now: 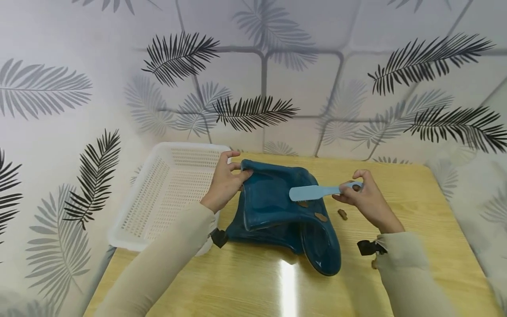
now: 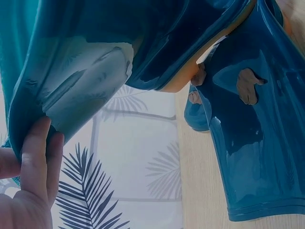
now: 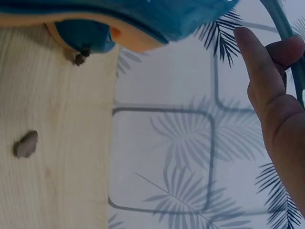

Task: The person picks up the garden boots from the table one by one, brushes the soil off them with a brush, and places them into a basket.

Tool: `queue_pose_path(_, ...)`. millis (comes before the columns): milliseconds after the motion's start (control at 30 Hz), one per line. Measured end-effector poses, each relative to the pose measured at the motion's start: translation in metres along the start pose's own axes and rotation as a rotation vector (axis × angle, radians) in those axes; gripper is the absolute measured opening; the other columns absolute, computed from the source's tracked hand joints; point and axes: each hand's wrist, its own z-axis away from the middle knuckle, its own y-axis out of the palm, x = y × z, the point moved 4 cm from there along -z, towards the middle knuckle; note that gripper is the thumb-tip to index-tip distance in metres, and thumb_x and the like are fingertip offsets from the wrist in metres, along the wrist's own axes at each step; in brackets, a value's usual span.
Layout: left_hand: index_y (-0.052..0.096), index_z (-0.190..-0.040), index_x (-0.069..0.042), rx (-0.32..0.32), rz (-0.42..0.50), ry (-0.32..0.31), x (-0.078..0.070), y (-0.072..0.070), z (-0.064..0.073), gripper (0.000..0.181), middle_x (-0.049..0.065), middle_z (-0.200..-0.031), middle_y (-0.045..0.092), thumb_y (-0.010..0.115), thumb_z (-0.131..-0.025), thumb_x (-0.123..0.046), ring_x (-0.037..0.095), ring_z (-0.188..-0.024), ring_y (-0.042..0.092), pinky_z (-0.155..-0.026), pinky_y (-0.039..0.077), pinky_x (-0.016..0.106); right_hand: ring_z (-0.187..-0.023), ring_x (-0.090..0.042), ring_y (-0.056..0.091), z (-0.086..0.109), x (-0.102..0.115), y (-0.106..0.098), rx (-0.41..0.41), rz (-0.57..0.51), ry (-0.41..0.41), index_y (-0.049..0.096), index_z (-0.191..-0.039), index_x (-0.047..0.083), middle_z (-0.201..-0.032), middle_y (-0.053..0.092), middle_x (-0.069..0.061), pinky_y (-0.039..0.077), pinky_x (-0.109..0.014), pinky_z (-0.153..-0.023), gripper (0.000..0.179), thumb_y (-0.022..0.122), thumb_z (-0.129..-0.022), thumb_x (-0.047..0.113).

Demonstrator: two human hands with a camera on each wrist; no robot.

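My left hand (image 1: 226, 182) grips the shaft rim of a glossy dark teal rain boot (image 1: 265, 198), held on its side above the table. In the left wrist view, thumb and fingers pinch that boot's edge. A second teal boot (image 2: 267, 157) lies beneath it, brown mud clumps (image 2: 248, 86) stuck on it. My right hand (image 1: 366, 198) holds the handle of a light blue brush (image 1: 310, 193). The brush's flat head lies over the upper boot near the ankle, beside a brown mud patch (image 1: 321, 217). Its underside is hidden.
A white perforated plastic basket (image 1: 134, 215) stands at the left. Brown mud lumps (image 1: 342, 214) lie on the wooden table (image 1: 420, 220) right of the boots. A wall with a leaf pattern (image 1: 301, 79) rises behind the table.
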Motion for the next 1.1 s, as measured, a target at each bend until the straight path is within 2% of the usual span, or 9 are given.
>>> queue_pose_path(133,0.033,-0.144,-0.012,-0.010,0.003,0.002,0.000,0.001,-0.001,0.056,0.017,-0.113,0.063,0.063,-0.097,-0.002,0.019,-0.073,0.068,-0.060,0.055,0.030,-0.093,-0.015,0.070,0.003,-0.006,-0.001,0.007,0.014,0.020,0.016,-0.108,0.011,-0.101,0.054,-0.017,0.055,-0.034,-0.090,0.032,0.047,-0.103,0.003)
queue_pose_path(333,0.032,-0.144,-0.012,-0.017,0.026,0.011,-0.002,-0.002,-0.002,0.057,0.018,-0.115,0.062,0.063,-0.097,-0.001,0.024,-0.081,0.071,-0.063,0.059,0.032,-0.090,-0.011,0.071,0.009,-0.004,-0.020,-0.038,0.110,0.029,0.015,-0.109,0.011,-0.095,0.049,-0.018,0.056,-0.028,-0.086,0.033,0.047,-0.103,0.004)
queue_pose_path(433,0.033,-0.144,-0.011,-0.014,0.027,0.010,-0.003,-0.002,-0.002,0.056,0.018,-0.115,0.062,0.062,-0.097,-0.002,0.025,-0.082,0.072,-0.065,0.059,0.033,-0.089,-0.014,0.072,0.008,0.001,-0.022,-0.061,0.068,-0.016,0.016,-0.108,0.012,-0.090,0.047,-0.016,0.056,-0.029,-0.086,0.033,0.047,-0.103,0.003)
queue_pose_path(533,0.033,-0.143,-0.012,-0.015,0.025,0.004,-0.003,-0.001,-0.002,0.055,0.018,-0.114,0.062,0.063,-0.097,-0.002,0.024,-0.081,0.072,-0.064,0.059,0.032,-0.088,-0.016,0.072,0.005,0.003,-0.015,-0.054,0.005,-0.054,0.017,-0.107,0.012,-0.089,0.048,-0.015,0.056,-0.030,-0.086,0.032,0.047,-0.103,0.002)
queue_pose_path(600,0.034,-0.143,-0.012,-0.016,0.022,0.000,-0.002,-0.001,-0.002,0.055,0.017,-0.115,0.062,0.063,-0.098,-0.003,0.023,-0.080,0.071,-0.063,0.058,0.030,-0.089,-0.016,0.072,0.004,0.001,-0.009,-0.040,-0.007,-0.044,0.018,-0.107,0.011,-0.091,0.050,-0.016,0.056,-0.032,-0.087,0.032,0.047,-0.103,0.001)
queue_pose_path(700,0.034,-0.143,-0.013,-0.018,0.014,-0.004,-0.001,0.001,-0.002,0.055,0.017,-0.115,0.062,0.063,-0.098,-0.003,0.021,-0.077,0.070,-0.061,0.055,0.028,-0.091,-0.014,0.071,0.005,-0.008,-0.005,-0.030,0.046,0.012,0.017,-0.109,0.010,-0.094,0.049,-0.016,0.055,-0.033,-0.088,0.032,0.049,-0.103,0.004)
queue_pose_path(867,0.035,-0.143,-0.014,-0.019,0.009,-0.009,0.003,0.002,-0.001,0.054,0.017,-0.114,0.062,0.063,-0.098,-0.003,0.020,-0.074,0.068,-0.059,0.053,0.028,-0.094,-0.014,0.071,0.011,-0.016,-0.014,-0.042,0.100,0.068,0.015,-0.112,0.008,-0.095,0.048,-0.016,0.056,-0.032,-0.088,0.034,0.048,-0.103,0.006)
queue_pose_path(967,0.035,-0.143,-0.013,-0.018,0.013,-0.004,0.004,0.003,-0.001,0.054,0.017,-0.114,0.062,0.062,-0.098,-0.003,0.019,-0.074,0.068,-0.059,0.052,0.028,-0.092,-0.015,0.072,0.013,-0.011,-0.018,-0.065,0.110,0.041,0.014,-0.110,0.011,-0.089,0.048,-0.013,0.056,-0.031,-0.087,0.034,0.048,-0.104,0.008)
queue_pose_path(1100,0.035,-0.143,-0.013,-0.011,0.012,0.015,0.002,0.004,0.000,0.054,0.017,-0.115,0.061,0.062,-0.098,-0.003,0.019,-0.072,0.068,-0.059,0.052,0.029,-0.089,-0.016,0.072,0.011,-0.004,-0.015,-0.081,0.061,-0.023,0.016,-0.106,0.013,-0.087,0.051,-0.013,0.056,-0.031,-0.087,0.033,0.048,-0.104,0.007)
